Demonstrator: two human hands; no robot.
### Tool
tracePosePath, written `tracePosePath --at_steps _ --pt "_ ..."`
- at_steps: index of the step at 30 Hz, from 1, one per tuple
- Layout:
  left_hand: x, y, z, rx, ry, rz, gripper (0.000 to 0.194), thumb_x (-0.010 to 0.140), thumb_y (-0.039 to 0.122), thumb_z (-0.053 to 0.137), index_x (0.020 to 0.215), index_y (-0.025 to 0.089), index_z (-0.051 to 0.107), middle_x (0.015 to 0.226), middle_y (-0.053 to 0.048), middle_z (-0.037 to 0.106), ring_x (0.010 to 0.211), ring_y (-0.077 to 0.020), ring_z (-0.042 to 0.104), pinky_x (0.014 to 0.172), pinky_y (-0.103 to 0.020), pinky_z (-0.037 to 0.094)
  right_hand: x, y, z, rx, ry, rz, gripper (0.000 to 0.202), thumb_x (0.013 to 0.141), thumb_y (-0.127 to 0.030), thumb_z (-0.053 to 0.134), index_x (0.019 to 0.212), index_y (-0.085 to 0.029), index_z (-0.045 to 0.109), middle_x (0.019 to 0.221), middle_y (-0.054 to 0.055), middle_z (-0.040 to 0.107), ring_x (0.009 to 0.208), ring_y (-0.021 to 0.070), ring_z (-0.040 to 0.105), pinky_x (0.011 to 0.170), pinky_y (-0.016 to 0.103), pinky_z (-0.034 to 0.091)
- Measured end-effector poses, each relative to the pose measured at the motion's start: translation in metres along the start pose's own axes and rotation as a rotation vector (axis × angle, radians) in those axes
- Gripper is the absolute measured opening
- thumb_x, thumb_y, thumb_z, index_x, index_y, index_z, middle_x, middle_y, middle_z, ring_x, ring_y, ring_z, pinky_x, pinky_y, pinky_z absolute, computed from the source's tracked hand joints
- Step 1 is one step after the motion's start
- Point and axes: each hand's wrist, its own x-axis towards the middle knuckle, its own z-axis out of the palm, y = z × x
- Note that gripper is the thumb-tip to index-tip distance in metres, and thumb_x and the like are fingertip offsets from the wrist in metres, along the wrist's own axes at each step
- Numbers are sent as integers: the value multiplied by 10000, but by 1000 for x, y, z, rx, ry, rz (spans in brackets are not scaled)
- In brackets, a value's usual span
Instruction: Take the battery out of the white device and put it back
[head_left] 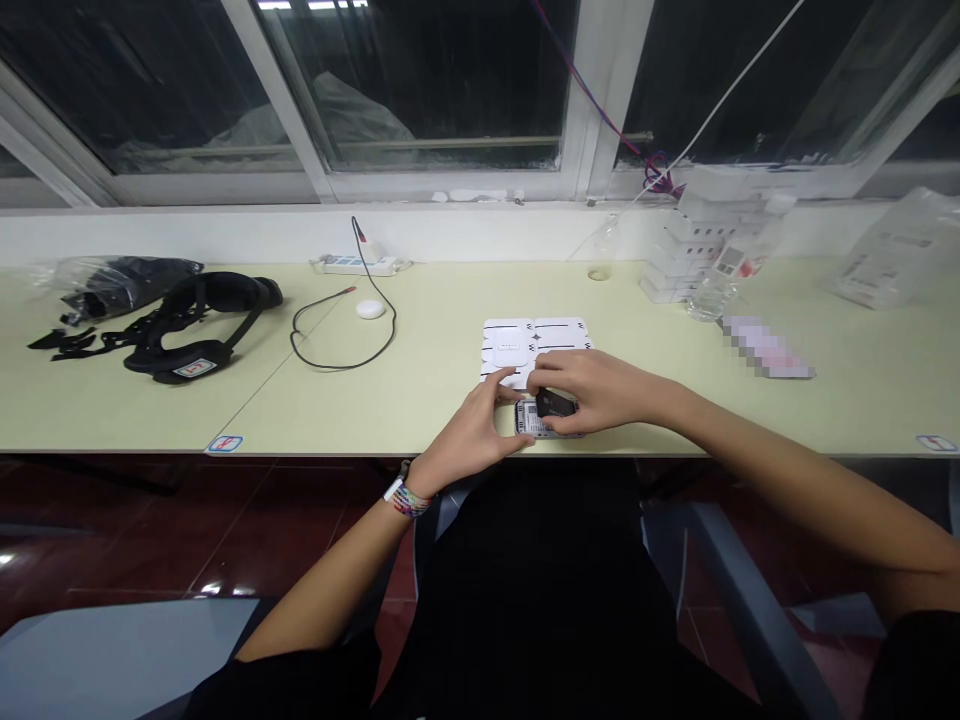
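The right hand [581, 388] grips a flat black block [553, 403] over the labelled device [529, 420]; the left hand [480, 415] holds the device's left end between thumb and fingers.

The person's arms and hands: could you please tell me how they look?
The left hand is ungloved, its wrist wearing a multicoloured band with a white piece; the right hand is ungloved, no band visible. The sleeves are black and short.
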Motion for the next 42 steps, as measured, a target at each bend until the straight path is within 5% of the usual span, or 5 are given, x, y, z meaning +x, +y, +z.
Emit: tracePosePath --at_steps 6,14,42 --pt "1 -2 1 20 -5 -5 942 877 328 897 1649 319 356 1451 -105 690 1431 -362 625 1242 -581 473 -53 12 -24 110 93 154 179 912 -298 749 1030 -248 624 1038 54 707 915 251 657 792 374 501" --pt "1 -3 0 43 -12 -4 929 884 338 896 1650 327 370 1454 -100 692 1426 -358 619 1241 -578 468 -118 23 14 313 259 383 232 879 -295 797 1072 -281 670 1118 56 756 1003 276 734 926 450 618" --pt "1 -2 -1 59 -17 13 903 886 342 896 1638 331 397 1472 -97 698 1440 -367 610 1249 -597 445 -124 24 30 359 379 445 408 841 -350 852 1222 -299 716 1157 55 794 1002 294 777 969 507 666"
